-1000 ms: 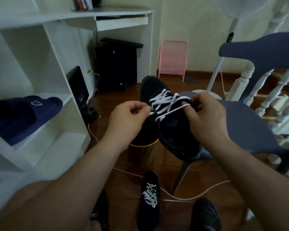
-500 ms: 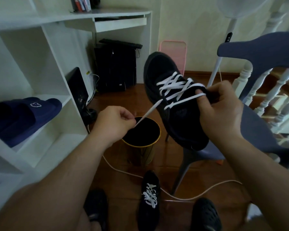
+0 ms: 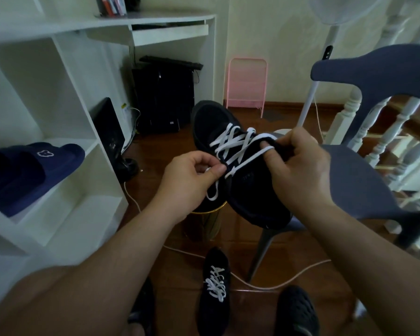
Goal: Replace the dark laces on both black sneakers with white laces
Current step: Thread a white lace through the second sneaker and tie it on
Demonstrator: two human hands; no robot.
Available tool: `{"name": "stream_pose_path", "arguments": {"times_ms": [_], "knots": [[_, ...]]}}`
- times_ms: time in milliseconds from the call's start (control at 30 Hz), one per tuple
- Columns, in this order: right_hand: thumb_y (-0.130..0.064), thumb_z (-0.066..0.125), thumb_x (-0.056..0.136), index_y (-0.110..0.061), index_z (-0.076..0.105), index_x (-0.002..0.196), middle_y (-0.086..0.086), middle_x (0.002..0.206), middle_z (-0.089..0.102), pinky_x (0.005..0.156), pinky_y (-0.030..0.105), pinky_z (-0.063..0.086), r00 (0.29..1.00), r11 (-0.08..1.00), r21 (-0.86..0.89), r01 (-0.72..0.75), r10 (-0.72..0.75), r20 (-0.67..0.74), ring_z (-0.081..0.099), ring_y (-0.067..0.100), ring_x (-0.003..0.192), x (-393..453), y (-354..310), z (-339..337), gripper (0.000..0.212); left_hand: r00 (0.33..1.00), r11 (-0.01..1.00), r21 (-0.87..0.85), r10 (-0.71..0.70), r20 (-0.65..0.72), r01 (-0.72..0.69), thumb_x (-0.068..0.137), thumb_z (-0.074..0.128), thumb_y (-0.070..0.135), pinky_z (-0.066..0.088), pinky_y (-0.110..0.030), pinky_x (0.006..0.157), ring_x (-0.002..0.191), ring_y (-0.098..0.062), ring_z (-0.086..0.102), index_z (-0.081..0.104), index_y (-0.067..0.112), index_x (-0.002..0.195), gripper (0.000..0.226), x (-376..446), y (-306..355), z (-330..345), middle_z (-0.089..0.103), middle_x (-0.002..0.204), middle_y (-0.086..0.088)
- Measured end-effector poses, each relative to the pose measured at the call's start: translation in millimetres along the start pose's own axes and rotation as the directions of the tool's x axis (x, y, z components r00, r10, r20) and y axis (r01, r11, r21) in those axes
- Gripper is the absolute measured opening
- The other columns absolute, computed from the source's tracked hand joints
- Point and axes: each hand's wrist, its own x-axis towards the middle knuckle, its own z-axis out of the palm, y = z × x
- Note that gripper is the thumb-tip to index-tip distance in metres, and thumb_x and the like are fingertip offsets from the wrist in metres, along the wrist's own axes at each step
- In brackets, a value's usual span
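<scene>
A black sneaker [image 3: 247,187] is held up in mid-air, toe pointing away, with a white lace [image 3: 233,144] crisscrossed over its tongue. My right hand [image 3: 294,166] grips the sneaker at its collar, thumb pressed on the top lace crossing. My left hand [image 3: 192,178] pinches the loose lace end at the sneaker's left side; a short loop of lace hangs below the fingers. A second black sneaker [image 3: 215,289] with white lacing lies on the floor below.
A gold-rimmed bin [image 3: 209,219] stands under the held sneaker. A blue-grey chair [image 3: 364,180] is to the right, white shelves [image 3: 66,166] with navy slippers [image 3: 32,168] to the left. A white cable [image 3: 277,282] crosses the wooden floor. A dark clog [image 3: 297,311] is at the bottom.
The sneaker came back down after being lifted. My left hand, which had pulled the lace out to the lower left, returned to the sneaker's side, and the lace now hangs slack.
</scene>
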Motion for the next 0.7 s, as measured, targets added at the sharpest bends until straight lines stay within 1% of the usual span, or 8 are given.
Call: {"name": "stream_pose_path", "arguments": {"times_ms": [100, 167, 233, 300, 367, 433, 500, 700], "knots": [[-0.036, 0.067, 0.098, -0.028, 0.052, 0.087, -0.015, 0.078, 0.056, 0.061, 0.023, 0.046, 1.000, 0.999, -0.036, 0.013, -0.012, 0.017, 0.057, 0.002, 0.077, 0.3, 3.2, -1.0, 0.021, 0.976, 0.949, 0.301, -0.147, 0.162, 0.093, 0.092, 0.081, 0.034, 0.052, -0.027, 0.070, 0.080, -0.006, 0.068, 0.075, 0.029, 0.091, 0.008, 3.0, -2.8, -13.7, 0.072, 0.086, 0.007], [-0.036, 0.067, 0.098, -0.026, 0.051, 0.085, -0.015, 0.077, 0.053, 0.059, 0.025, 0.044, 1.000, 0.999, -0.044, 0.015, -0.015, 0.019, 0.055, 0.002, 0.074, -0.1, 4.6, -0.4, 0.023, 0.896, 0.766, 0.630, -0.359, 0.261, 0.124, 0.091, 0.082, 0.033, 0.056, -0.029, 0.074, 0.088, -0.011, 0.069, 0.076, 0.028, 0.089, 0.008, 4.6, -7.6, -24.2, 0.074, 0.094, 0.005], [-0.036, 0.067, 0.098, -0.023, 0.051, 0.084, -0.013, 0.076, 0.053, 0.059, 0.032, 0.047, 1.000, 0.999, -0.052, 0.007, -0.006, 0.020, 0.055, 0.005, 0.073, -0.8, 5.6, 1.4, 0.025, 0.830, 0.649, 0.749, -0.486, 0.274, 0.132, 0.090, 0.083, 0.034, 0.056, -0.029, 0.075, 0.090, -0.013, 0.071, 0.078, 0.026, 0.088, 0.010, 5.1, -13.5, -28.3, 0.076, 0.095, 0.003], [-0.037, 0.066, 0.098, -0.022, 0.052, 0.084, -0.011, 0.076, 0.055, 0.060, 0.039, 0.051, 0.999, 0.999, -0.050, -0.006, 0.008, 0.036, 0.056, 0.009, 0.073, -1.4, 5.7, 4.0, 0.025, 0.883, 0.706, 0.695, -0.405, 0.236, 0.138, 0.092, 0.080, 0.042, 0.052, -0.029, 0.075, 0.091, -0.012, 0.068, 0.078, 0.027, 0.092, 0.015, 6.3, -14.7, -30.7, 0.073, 0.095, 0.006], [-0.036, 0.066, 0.098, -0.022, 0.051, 0.084, -0.008, 0.077, 0.057, 0.062, 0.044, 0.053, 0.998, 0.999, -0.037, -0.029, 0.031, 0.054, 0.057, 0.012, 0.073, -1.2, 5.8, 6.1, 0.025, 0.970, 0.835, 0.546, -0.182, 0.158, 0.068, 0.097, 0.071, 0.048, 0.049, -0.028, 0.074, 0.092, -0.008, 0.065, 0.076, 0.032, 0.097, 0.017, 5.7, -9.4, -30.2, 0.071, 0.097, 0.011], [-0.036, 0.066, 0.098, -0.022, 0.051, 0.085, -0.006, 0.078, 0.058, 0.063, 0.047, 0.054, 0.997, 0.998, -0.033, -0.046, 0.048, 0.064, 0.058, 0.016, 0.074, -1.0, 4.7, 7.4, 0.024, 0.996, 0.930, 0.367, -0.041, 0.080, 0.009, 0.102, 0.062, 0.050, 0.050, -0.026, 0.071, 0.085, -0.002, 0.067, 0.075, 0.035, 0.098, 0.020, 4.2, -4.6, -26.0, 0.073, 0.089, 0.013], [-0.037, 0.066, 0.098, -0.022, 0.052, 0.086, -0.006, 0.079, 0.060, 0.064, 0.045, 0.054, 0.996, 0.998, -0.013, -0.065, 0.066, 0.062, 0.059, 0.013, 0.075, -1.4, 2.1, 8.1, 0.024, 0.998, 0.963, 0.270, -0.003, 0.069, -0.016, 0.101, 0.062, 0.052, 0.051, -0.026, 0.069, 0.077, -0.001, 0.067, 0.075, 0.036, 0.095, 0.022, 2.0, -4.4, -18.3, 0.073, 0.084, 0.011], [-0.038, 0.066, 0.098, -0.021, 0.054, 0.086, -0.006, 0.080, 0.061, 0.063, 0.042, 0.055, 0.991, 0.993, 0.006, -0.116, 0.115, 0.072, 0.060, 0.010, 0.076, -2.7, 1.9, 7.0, 0.024, 0.990, 0.958, 0.281, 0.012, 0.142, -0.052, 0.097, 0.071, 0.048, 0.046, -0.020, 0.062, 0.072, -0.002, 0.065, 0.074, 0.032, 0.087, 0.019, 4.1, -8.0, -13.7, 0.070, 0.080, 0.009]]}}
